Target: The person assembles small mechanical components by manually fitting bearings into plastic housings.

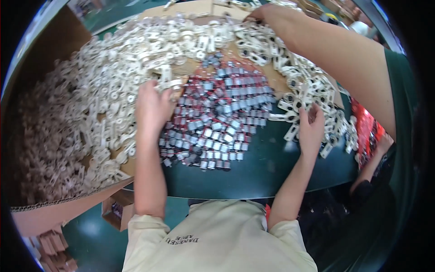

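Note:
My left hand (pixel 153 106) is at the right edge of a large heap of white plastic parts (pixel 113 77). Its thumb and fingers are apart, and a white plastic part (pixel 176 84) lies by the thumb. Between my hands, small silver cylindrical motors (pixel 219 136) with red bits among them cover the middle of the table. On the right, my right hand (pixel 311 127) reaches to the edge of a pile of white parts with dark round pieces in them (pixel 294 84). Its thumb and finger stand apart, with no held thing visible between them.
The heap sits in a cardboard box (pixel 72 199) at left, on a dark green table (pixel 272 156). A co-worker's arm (pixel 335 63) stretches over the right pile. Another hand (pixel 385 143) is by red plastic wrapping (pixel 363 124). A small carton (pixel 118 209) stands below the table edge.

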The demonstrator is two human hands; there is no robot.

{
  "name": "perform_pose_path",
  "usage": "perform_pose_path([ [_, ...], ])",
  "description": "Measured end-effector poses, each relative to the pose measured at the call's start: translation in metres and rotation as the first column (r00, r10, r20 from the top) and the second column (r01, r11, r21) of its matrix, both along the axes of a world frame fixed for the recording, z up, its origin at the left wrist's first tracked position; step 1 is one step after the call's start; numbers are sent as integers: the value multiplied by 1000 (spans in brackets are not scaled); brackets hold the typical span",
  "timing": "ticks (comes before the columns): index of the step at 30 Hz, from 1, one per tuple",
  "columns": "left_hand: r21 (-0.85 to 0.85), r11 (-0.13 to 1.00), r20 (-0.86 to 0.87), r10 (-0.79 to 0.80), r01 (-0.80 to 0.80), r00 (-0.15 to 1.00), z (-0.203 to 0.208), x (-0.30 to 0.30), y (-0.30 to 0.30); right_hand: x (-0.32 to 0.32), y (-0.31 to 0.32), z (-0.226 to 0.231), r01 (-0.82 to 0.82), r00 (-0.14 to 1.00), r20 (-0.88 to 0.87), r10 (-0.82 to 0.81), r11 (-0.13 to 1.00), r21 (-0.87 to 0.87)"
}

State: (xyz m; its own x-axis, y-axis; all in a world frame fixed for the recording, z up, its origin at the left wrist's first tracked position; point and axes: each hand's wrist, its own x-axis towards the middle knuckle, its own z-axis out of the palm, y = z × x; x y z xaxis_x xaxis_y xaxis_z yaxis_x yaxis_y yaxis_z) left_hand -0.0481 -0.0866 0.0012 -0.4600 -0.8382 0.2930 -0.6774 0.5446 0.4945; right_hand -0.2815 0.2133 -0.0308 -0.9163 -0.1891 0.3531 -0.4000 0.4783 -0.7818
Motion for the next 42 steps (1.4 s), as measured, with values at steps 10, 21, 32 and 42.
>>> perform_pose_path([
  [10,78,996,-140,46,-35,989,-25,9,0,66,-56,5,-340,938,11,348,910,237],
  [21,450,877,-397,28,168,917,-8,-1,13,35,-105,-22,-139,962,-170,213,920,368],
  [32,220,973,-454,160,-64,876,-6,3,18,50,-69,18,-340,924,-119,363,923,178],
  [42,496,335,-868,222,801,445,3,6,44,67,-76,24,-392,909,20,416,840,374],
])
